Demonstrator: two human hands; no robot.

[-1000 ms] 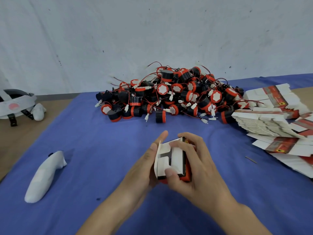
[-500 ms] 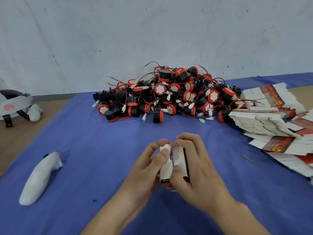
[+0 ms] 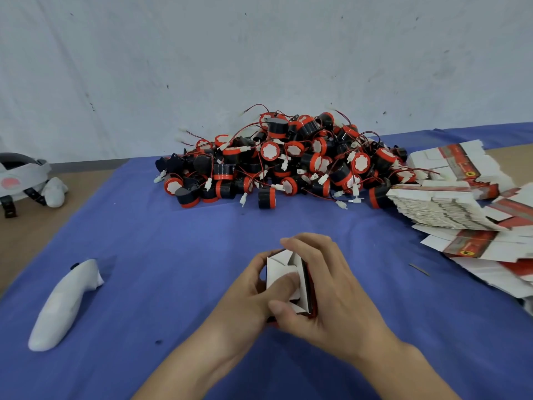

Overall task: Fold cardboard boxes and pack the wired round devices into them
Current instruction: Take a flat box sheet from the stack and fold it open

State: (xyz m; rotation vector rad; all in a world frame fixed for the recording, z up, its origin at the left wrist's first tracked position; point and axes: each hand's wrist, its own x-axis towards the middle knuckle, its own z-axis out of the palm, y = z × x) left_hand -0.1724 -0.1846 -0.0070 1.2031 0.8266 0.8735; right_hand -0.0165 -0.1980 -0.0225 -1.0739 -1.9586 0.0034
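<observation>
Both my hands hold one small cardboard box (image 3: 281,268) above the blue cloth (image 3: 178,243) in the near middle. The box is white inside, red and black outside, and its end flaps are folded inward. My left hand (image 3: 253,295) grips it from the left, thumb pressing on a white flap. My right hand (image 3: 326,287) wraps over its top and right side. A big heap of black-and-red round devices (image 3: 288,166) with red wires and white plugs lies at the back. Flat unfolded boxes (image 3: 450,206) are stacked at the right.
A white controller (image 3: 63,304) lies on the cloth at the near left. A headset with a strap (image 3: 20,174) and another white controller (image 3: 56,189) sit on the bare wooden table at the far left. A pale wall stands behind the heap.
The box's white flaps, open a second ago, have been pushed inward. My left thumb has moved from the box's left edge onto the flaps, and my right fingers have curled further over the top.
</observation>
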